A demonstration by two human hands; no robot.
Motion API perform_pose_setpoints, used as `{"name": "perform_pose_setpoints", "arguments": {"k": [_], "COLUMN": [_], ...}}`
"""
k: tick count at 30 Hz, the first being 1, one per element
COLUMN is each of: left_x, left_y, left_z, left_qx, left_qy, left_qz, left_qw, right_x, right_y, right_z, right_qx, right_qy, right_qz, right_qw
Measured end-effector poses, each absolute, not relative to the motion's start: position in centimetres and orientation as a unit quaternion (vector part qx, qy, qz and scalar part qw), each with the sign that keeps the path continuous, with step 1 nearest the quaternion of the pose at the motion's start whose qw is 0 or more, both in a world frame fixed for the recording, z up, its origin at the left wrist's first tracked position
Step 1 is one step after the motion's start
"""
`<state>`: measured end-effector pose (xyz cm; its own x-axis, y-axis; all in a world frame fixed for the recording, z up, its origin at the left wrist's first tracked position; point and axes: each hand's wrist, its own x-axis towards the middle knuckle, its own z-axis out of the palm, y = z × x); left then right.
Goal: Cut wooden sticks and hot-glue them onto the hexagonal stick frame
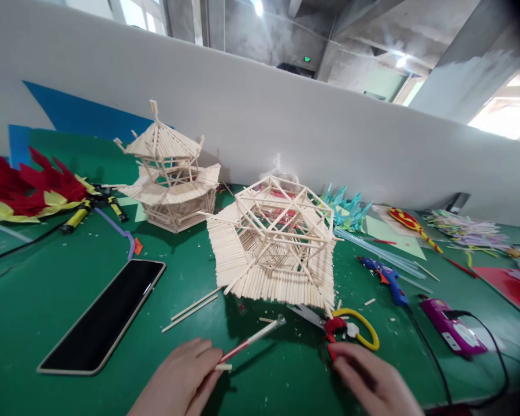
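My left hand (179,378) is low at the front, fingers pinched on a thin red-and-white stick (251,338) that points up and right toward a half-built wooden stick pavilion (277,245). My right hand (372,381) rests at the front right, fingertips touching the red handle of yellow-and-red scissors (349,329) that lie on the green table (47,289). The scissor blades point left under the model's front edge. A finished stick pavilion (169,173) stands farther back on the left.
A dark phone (106,312) lies at the left. Loose sticks (193,309) lie beside it. A blue glue gun (387,280), a purple device (450,326) with black cable, red-yellow paper flames (26,190), teal paper (344,208) and a white wall (286,127) surround.
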<state>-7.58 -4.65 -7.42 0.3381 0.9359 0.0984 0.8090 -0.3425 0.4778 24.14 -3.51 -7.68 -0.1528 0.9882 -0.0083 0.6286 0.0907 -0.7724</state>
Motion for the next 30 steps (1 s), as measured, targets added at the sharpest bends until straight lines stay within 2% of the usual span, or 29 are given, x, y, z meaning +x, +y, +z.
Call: {"name": "perform_pose_setpoints", "arguments": {"k": [3,5,8,10,13,30], "left_x": [-8.0,-8.1,-8.0,-7.9,-7.7,-8.1], "left_y": [-5.3,-5.6,-5.9,-5.9,-6.0,-7.4], "left_z": [-7.7,-7.8,-7.8,-7.8,-7.7,-8.2], "left_qx": [0.797,0.791,0.787,0.785,0.781,0.774], "left_qy": [0.543,0.546,0.547,0.545,0.540,0.551], "left_qz": [0.200,0.209,0.217,0.225,0.239,0.227], "left_qw": [0.173,0.180,0.186,0.189,0.201,0.213], "right_x": [17.2,14.2,12.0,11.5,10.9,10.4], "right_y": [-3.1,-2.8,-2.0,-1.4,-0.8,-0.9], "right_z": [-9.0,-9.9,-10.4,-10.4,-10.6,-11.6], "right_qx": [-0.542,-0.527,-0.530,-0.527,-0.516,-0.511], "right_qy": [-0.621,-0.570,-0.454,-0.379,-0.323,-0.300], "right_qz": [0.492,0.545,0.585,0.600,0.610,0.601], "right_qw": [0.281,0.315,0.412,0.468,0.507,0.537]}}
